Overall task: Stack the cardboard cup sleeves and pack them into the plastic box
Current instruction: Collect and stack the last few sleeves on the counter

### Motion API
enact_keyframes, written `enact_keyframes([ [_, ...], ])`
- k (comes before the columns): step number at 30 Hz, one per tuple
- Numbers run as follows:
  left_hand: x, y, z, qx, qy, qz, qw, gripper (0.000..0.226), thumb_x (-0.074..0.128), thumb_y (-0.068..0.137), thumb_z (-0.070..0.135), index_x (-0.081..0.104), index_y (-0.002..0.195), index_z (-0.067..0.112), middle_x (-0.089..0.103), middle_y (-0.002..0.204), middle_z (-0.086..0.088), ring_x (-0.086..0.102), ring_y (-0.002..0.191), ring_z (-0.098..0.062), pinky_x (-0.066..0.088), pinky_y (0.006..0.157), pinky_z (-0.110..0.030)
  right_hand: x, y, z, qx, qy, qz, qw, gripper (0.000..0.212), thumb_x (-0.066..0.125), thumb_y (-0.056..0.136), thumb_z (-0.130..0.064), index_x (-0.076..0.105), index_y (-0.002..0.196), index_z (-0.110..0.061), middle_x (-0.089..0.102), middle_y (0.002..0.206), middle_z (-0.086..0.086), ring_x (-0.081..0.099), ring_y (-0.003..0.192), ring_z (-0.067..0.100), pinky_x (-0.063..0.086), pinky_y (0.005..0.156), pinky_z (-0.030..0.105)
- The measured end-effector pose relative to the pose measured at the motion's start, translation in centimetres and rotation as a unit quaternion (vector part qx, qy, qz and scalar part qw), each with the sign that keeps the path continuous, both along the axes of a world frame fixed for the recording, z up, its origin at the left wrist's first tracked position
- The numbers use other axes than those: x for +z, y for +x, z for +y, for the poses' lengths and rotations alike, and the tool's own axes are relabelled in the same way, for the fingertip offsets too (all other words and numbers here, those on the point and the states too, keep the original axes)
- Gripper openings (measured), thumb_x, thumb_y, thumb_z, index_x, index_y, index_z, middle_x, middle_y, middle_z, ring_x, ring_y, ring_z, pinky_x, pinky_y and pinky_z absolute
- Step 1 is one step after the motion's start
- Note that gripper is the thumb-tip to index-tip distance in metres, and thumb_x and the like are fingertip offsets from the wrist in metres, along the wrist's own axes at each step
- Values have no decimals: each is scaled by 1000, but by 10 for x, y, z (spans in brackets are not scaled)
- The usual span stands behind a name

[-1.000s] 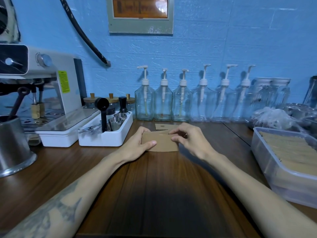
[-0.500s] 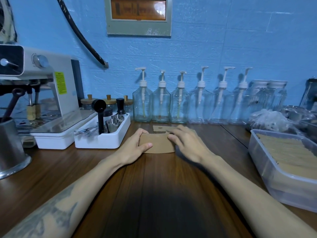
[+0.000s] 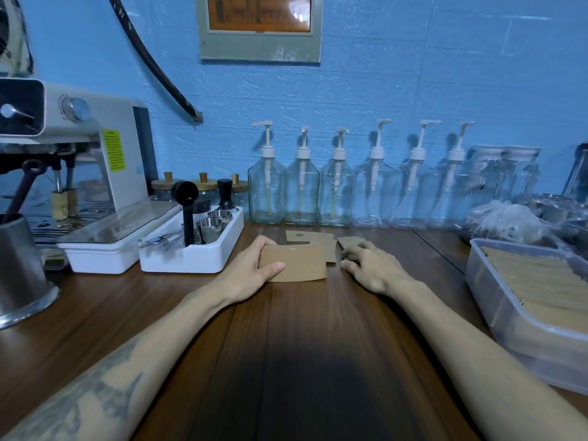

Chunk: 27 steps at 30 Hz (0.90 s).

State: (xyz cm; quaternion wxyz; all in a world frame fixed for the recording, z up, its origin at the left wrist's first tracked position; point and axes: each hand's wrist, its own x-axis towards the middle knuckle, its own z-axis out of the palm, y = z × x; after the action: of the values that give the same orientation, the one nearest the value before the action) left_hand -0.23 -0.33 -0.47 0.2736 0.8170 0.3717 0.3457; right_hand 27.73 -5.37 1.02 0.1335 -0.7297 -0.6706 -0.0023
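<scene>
Stacking underway: left hand [image 3: 251,268] grips small stack [image 3: 296,262], right hand [image 3: 372,268] curls over loose sleeves [image 3: 318,238] on surface [image 3: 302,345]; box [image 3: 509,313] largely filled.

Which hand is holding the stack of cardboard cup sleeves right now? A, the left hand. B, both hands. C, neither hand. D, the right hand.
A: the left hand grips the stack of cardboard cup sleeves by its left end, while the right hand is off to the side at a loose sleeve.
</scene>
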Motion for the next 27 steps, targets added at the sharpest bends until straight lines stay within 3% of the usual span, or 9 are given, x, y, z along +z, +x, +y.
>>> enact_keyframes([
  [4,0,0,-1,-1,-2,1,1000,21,64,92,38,46,105,40,62,103,13,61,98,-9,51,90,-38,2,0,-5,-9,51,20,998,10,52,97,-34,58,104,-31,52,120,3,57,111,33,43,88,39],
  [7,1,0,-1,3,1,3,1000,21,63,92,39,46,104,41,61,104,12,60,99,-13,51,91,-40,4,1,-9,-18,73,41,996,7,54,95,-25,56,101,-28,54,114,4,58,106,34,43,84,39],
  [15,3,-1,-5,5,4,12,1000,21,63,93,38,45,104,42,61,104,11,60,99,-14,50,92,-43,12,6,-10,-78,47,202,975,47,64,80,-17,47,123,-24,59,124,11,50,116,34,44,97,41],
  [18,4,-1,-6,5,4,12,1000,22,63,93,37,45,106,39,62,105,4,60,100,-19,50,93,-46,13,5,-7,-113,26,185,976,48,66,76,-21,50,120,-31,54,126,8,42,118,32,34,88,36],
  [24,4,0,-7,8,4,17,1000,24,63,93,38,46,111,33,63,105,-4,60,100,-25,50,91,-50,13,3,-7,-135,-11,170,976,38,69,76,-36,55,111,-37,44,125,8,41,121,31,31,89,36],
  [27,4,-1,-6,9,1,14,1000,25,63,93,37,46,112,33,62,105,4,61,99,-19,51,91,-47,13,4,-8,-112,27,243,963,10,69,80,-33,62,86,-29,56,117,2,52,117,27,41,101,41],
])
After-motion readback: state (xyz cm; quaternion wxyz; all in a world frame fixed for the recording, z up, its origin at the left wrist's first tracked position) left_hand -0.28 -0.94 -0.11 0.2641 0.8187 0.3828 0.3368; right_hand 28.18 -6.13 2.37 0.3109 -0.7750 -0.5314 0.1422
